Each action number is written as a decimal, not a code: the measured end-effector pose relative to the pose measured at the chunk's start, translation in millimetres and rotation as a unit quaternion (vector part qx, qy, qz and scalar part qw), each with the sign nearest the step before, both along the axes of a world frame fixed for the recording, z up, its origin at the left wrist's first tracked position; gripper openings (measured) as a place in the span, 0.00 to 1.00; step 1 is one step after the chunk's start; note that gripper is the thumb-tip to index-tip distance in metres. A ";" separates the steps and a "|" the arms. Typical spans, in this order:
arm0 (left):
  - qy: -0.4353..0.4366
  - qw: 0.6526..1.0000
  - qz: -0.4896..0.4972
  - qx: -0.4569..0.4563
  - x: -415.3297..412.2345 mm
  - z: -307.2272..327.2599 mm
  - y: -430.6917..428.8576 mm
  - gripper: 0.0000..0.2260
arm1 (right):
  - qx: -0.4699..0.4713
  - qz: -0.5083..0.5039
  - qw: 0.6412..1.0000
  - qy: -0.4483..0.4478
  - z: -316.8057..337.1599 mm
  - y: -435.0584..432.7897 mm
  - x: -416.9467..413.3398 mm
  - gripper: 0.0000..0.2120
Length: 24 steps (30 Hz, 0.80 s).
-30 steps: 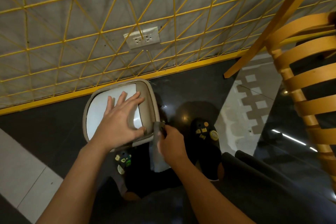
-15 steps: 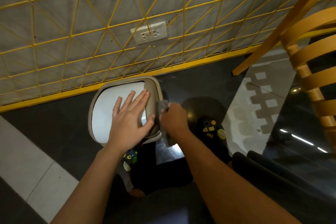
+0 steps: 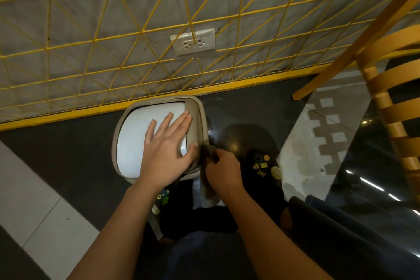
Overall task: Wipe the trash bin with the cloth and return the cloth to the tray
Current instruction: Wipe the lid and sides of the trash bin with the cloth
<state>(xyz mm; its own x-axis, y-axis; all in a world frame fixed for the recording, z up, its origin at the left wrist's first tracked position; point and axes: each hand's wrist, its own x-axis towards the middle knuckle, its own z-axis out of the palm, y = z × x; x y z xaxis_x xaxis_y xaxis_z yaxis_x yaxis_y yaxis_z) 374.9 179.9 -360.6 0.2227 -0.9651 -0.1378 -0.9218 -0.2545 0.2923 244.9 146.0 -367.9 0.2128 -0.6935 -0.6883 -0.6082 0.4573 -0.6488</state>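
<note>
1. My left hand (image 3: 168, 152) lies flat on the white lid (image 3: 133, 141) of the bin (image 3: 197, 118), with the fingers straight and spread and nothing held. I take its job to be pinning the bin while I rub. I should press straight down, since a sideways push could tip or skid it.
2. The bin stands under that hand, close to the foot of the wall. Its tan rim runs just past my fingertips and thumb.
3. The cloth (image 3: 208, 191) hangs between my two hands, against the bin's right side. Its tail droops below my right hand.
4. My right hand (image 3: 223, 170) is curled round the top of the cloth, just beside my left thumb, at the bin's right edge. I judge I am wiping that side. Long strokes down the side with the cloth spread flat should do better than a bunched dab, and then I should work round the corners. No tray is in view, so returning the cloth is not yet done.
5. The floor (image 3: 68, 157) under both hands is dark and glossy, with pale tiles left of my left arm. It is probably slick enough for the bin to slide.
6. Beyond my fingertips, the grey wall carries a yellow grid (image 3: 136, 29) and a socket (image 3: 193, 41). I should keep the cloth low.
7. Right of my right hand sits a black shoe (image 3: 263, 170). Further right is a wooden chair (image 3: 395, 102), which may cramp my elbow.
</note>
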 end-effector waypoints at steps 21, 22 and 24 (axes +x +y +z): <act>-0.014 1.000 -0.004 0.002 2.7 0.2 -3.1 0.33 | -0.110 0.054 0.992 0.038 0.2 -38.8 26.6 0.11; -0.010 1.000 -0.003 0.001 2.9 -0.1 -3.3 0.34 | -0.119 0.064 0.990 0.042 1.0 -48.2 31.7 0.12; -0.003 1.000 -0.003 -0.003 3.2 -0.3 -3.9 0.33 | -0.127 0.069 0.989 0.044 3.0 -67.4 40.8 0.13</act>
<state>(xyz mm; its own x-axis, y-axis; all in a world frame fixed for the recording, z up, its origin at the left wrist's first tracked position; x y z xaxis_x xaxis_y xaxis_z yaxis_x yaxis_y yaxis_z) 378.2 176.0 -361.0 0.2183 -0.9672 -0.1299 -0.9250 -0.2475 0.2885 285.7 78.5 -364.9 0.2650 -0.8145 -0.5161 -0.7128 0.1949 -0.6737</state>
